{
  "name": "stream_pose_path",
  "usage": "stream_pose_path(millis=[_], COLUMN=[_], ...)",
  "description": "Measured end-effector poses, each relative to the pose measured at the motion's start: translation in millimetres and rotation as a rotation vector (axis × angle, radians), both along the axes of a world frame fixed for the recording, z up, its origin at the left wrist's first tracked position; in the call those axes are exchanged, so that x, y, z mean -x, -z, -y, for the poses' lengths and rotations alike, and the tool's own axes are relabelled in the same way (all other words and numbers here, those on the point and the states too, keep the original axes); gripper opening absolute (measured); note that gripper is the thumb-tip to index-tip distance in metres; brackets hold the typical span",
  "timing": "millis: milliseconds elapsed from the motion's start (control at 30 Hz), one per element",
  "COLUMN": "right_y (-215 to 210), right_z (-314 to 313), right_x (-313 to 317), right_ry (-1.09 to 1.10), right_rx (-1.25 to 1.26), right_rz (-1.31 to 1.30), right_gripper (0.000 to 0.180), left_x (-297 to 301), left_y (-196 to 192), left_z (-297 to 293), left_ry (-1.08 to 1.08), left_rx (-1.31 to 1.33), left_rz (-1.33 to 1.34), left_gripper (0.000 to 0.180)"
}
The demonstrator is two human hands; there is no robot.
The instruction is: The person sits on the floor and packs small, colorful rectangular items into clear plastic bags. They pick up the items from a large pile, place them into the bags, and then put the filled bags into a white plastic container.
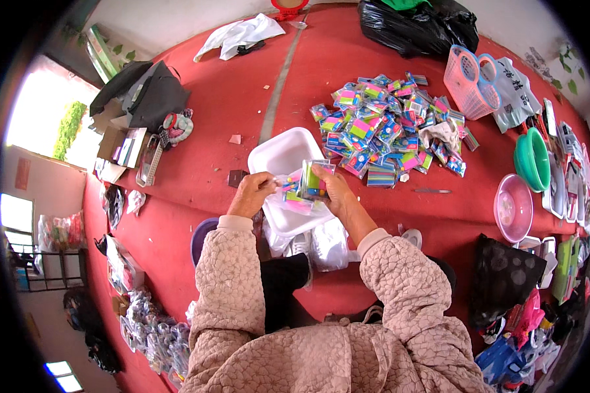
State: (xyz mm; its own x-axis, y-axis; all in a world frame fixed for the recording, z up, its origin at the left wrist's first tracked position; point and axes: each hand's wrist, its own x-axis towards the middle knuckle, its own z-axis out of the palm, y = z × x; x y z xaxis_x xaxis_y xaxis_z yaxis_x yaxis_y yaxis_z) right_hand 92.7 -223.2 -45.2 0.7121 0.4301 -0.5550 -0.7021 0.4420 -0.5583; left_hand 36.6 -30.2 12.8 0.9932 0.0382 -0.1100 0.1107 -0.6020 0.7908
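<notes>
A white plastic tray (266, 147) lies in front of me, over my lap. Above it my right hand (339, 195) grips a small stack of clear packets (314, 183) with coloured contents, thumb on top. On the tray's left side my left hand (252, 194) is closed, its fingertips pinching the edge of a clear plastic bag (286, 186). Pink, yellow and blue bits show through the plastic between the hands. What exactly is inside the packets is too small to make out. Beyond the tray, to the right, spreads a large heap of similar colourful packets (373, 131).
A pink basket (469, 82), a green bowl (532, 159) and a pink basin (513, 207) stand at the right. A thin knife-like tool (432, 190) lies below the heap. Black bags (419, 29) sit at the back, a box (131, 145) at the left, and a purple basin (202, 240) beside my left forearm.
</notes>
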Motion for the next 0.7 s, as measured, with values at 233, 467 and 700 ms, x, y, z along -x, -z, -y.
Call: stream_pose_path(millis=[233, 467, 700], right_y=[10, -14, -27], right_z=[-4, 10, 27], right_x=[-3, -24, -28], right_ry=[-0.060, 0.075, 0.088], right_rx=[0.074, -0.011, -0.093], right_rz=[0.253, 0.449, 0.285], right_gripper=[0.033, 0.041, 0.034], left_x=[-2, -3, 1], left_y=[14, 0, -12], left_z=[-12, 9, 10], left_ry=[-0.200, 0.076, 0.028], left_rx=[0.614, 0.159, 0.285], left_rz=[-0.172, -0.023, -0.122], left_gripper=[0.014, 0.015, 0.012])
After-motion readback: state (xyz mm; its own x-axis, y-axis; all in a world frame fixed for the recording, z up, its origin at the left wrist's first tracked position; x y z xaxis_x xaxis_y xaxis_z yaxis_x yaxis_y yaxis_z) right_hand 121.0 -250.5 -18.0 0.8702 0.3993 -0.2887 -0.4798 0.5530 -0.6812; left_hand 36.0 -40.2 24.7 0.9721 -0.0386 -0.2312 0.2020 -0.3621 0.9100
